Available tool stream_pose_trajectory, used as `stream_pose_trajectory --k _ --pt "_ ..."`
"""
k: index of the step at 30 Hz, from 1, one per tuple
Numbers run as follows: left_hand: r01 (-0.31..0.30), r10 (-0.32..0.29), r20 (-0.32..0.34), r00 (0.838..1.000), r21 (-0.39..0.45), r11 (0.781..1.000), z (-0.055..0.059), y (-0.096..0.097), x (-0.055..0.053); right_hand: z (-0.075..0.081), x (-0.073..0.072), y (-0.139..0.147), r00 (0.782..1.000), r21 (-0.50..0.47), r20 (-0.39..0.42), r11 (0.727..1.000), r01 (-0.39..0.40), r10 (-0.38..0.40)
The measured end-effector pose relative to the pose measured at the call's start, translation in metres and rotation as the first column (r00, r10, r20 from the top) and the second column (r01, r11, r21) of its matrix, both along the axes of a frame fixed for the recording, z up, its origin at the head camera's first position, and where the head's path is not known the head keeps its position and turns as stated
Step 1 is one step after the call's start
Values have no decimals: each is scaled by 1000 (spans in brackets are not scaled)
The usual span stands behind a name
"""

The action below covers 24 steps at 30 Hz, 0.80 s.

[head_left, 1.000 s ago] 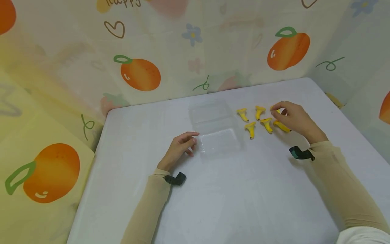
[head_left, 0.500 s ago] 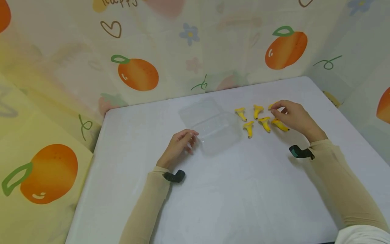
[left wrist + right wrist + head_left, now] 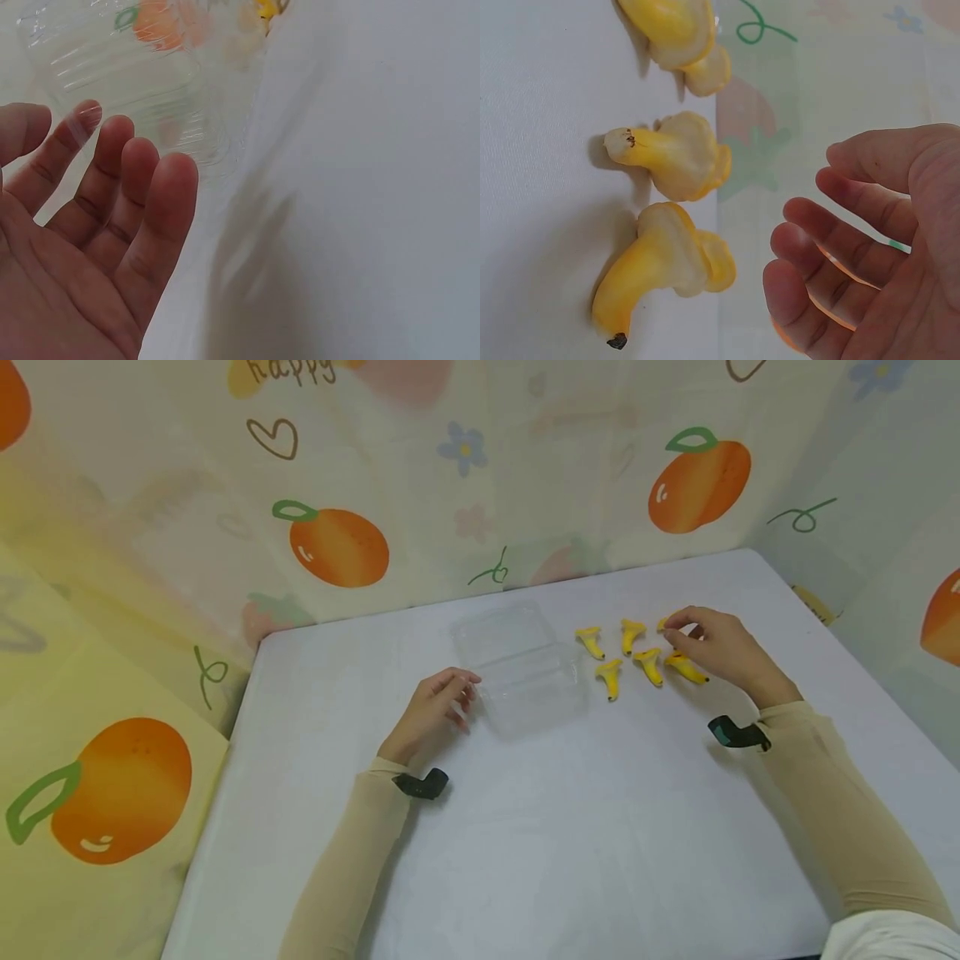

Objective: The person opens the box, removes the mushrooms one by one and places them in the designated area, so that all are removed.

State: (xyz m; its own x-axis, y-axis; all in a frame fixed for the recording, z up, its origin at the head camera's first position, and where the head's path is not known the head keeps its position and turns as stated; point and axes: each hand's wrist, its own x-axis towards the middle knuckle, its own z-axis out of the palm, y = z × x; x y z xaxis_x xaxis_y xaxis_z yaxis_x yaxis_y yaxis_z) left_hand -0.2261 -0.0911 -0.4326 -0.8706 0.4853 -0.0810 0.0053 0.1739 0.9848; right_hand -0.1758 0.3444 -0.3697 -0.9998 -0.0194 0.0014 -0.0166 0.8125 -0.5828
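A clear hinged plastic box (image 3: 536,702) stands with its lid (image 3: 502,631) folded back on the white table. My left hand (image 3: 438,706) is at its left side. In the left wrist view the index fingertip overlaps the clear plastic (image 3: 112,75), and the thumb stands apart from the loosely bent fingers. My right hand (image 3: 723,647) hovers over the right end of a group of yellow, trumpet-shaped mushrooms (image 3: 648,666). Its fingers are relaxed, with nothing between them, and it partly covers a mushroom (image 3: 666,622) at the back. The right wrist view shows a mushroom (image 3: 649,266) with a dark stem tip.
The white table (image 3: 570,843) runs up to a printed cloth backdrop (image 3: 420,502) at the rear. Another cloth (image 3: 120,652) hangs along the left. Several mushrooms lie in two rough rows just right of the box.
The clear box has shifted and turned slightly at my left hand, which has moved a little up and left. My right hand has stayed nearly in place over the mushrooms.
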Motion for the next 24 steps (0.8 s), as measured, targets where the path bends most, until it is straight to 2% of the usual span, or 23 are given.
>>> stream_pose_trajectory --k 12,17,21,24 --pt "-81 82 29 996 -33 996 2 -11 -11 -2 -3 -3 1000 -5 -8 1000 -18 18" --pt "-76 78 39 996 -41 996 4 -14 -16 1 -4 -6 1000 -7 -5 1000 -23 23" --pt "-74 76 28 997 -75 994 13 -17 -22 6 -7 -10 1000 -5 6 1000 -18 18" --pt "-76 76 -3 997 -123 989 26 -22 -32 12 -12 -12 1000 -3 16 1000 -18 18"
